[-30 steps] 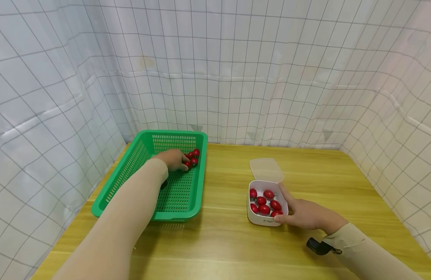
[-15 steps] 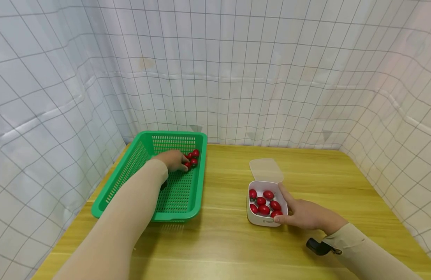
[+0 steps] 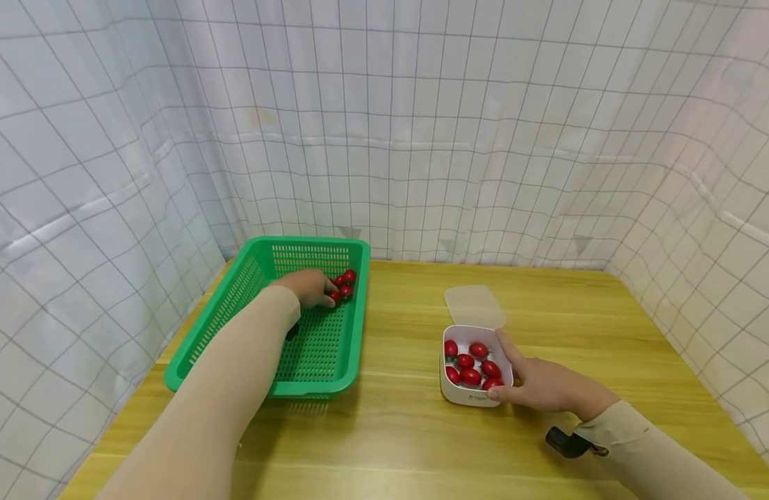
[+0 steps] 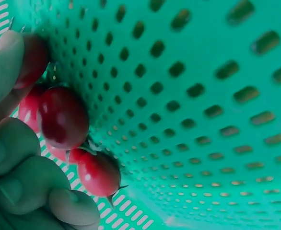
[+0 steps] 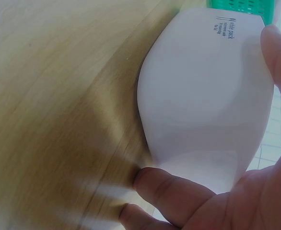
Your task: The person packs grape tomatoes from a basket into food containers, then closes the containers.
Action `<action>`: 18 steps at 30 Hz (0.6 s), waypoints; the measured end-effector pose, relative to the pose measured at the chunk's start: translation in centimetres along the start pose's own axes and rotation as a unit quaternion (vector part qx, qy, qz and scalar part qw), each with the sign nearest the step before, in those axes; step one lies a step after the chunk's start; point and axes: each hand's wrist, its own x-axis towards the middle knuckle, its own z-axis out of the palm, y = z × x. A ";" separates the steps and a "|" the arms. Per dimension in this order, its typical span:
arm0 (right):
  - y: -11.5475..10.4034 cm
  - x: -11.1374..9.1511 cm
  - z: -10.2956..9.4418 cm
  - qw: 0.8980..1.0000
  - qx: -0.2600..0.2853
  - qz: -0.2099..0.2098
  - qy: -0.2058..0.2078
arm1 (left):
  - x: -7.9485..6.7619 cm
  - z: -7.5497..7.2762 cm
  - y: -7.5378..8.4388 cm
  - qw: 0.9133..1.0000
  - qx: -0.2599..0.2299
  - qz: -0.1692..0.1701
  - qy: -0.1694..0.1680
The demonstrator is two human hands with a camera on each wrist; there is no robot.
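Tomato (image 4: 36,62) pinched by the left hand (image 3: 306,287) shows only in part.

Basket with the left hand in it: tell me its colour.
The basket is green, seen best from the head view.

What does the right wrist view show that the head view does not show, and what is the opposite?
Only the right wrist view shows the lettering large enough to read "white pack".

Only the head view shows the red tomatoes inside the box, the translucent lid, and the left grip at more tomatoes.

Both show the white box, the right grip holding it, the green basket, the wooden table and the gridded cloth.
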 end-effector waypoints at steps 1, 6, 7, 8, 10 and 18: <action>0.0 0.0 0.0 1.000 0.000 -0.003 0.001 | 0.0 -0.1 0.0 1.000 0.003 0.000 -0.001; 0.1 0.1 0.1 1.000 -0.002 -0.006 0.004 | -0.1 -0.6 -0.4 1.000 0.011 -0.001 -0.009; 0.1 0.1 0.2 1.000 -0.003 -0.006 0.005 | -0.2 -0.8 -0.4 1.000 0.010 -0.003 -0.010; 0.0 0.1 0.1 1.000 -0.003 -0.006 0.005 | -0.3 -0.9 -0.4 1.000 0.007 -0.004 -0.010; 0.0 0.0 0.2 1.000 -0.003 -0.004 0.004 | -0.6 -1.2 -0.5 1.000 0.001 -0.001 -0.008; -0.1 -0.1 0.1 1.000 0.000 -0.005 0.006 | -1.8 -2.9 -0.2 1.000 0.008 0.021 0.017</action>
